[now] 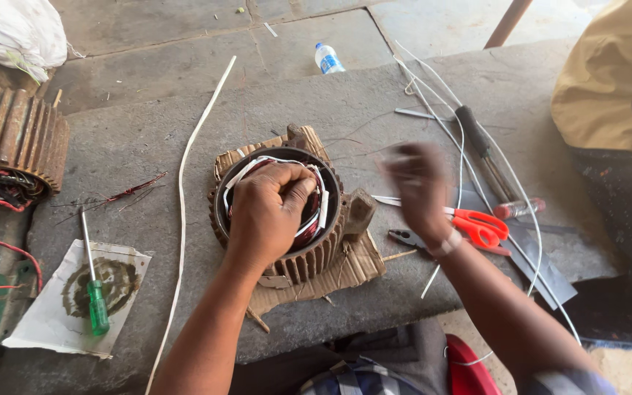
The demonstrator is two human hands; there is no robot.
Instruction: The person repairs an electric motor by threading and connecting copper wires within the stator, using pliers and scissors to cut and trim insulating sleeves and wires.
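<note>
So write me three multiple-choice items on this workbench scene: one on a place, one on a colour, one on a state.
1. Where does the green-handled screwdriver lie?
A. on the stained white sheet of paper
B. inside the stator
C. on the scissors

2. What colour are the handles of the scissors?
A. blue
B. orange-red
C. black

3. What is the left hand doing?
A. resting flat on the grey stone slab
B. holding the clear plastic bottle
C. clenched in the windings of the round ribbed metal motor stator

Answers:
1 A: the screwdriver's handle and most of its shaft rest on the paper left of the stator.
2 B: both loops show bright orange-red beside the blurred right hand.
3 C: its curled fingers sit inside the stator's bore.
</note>
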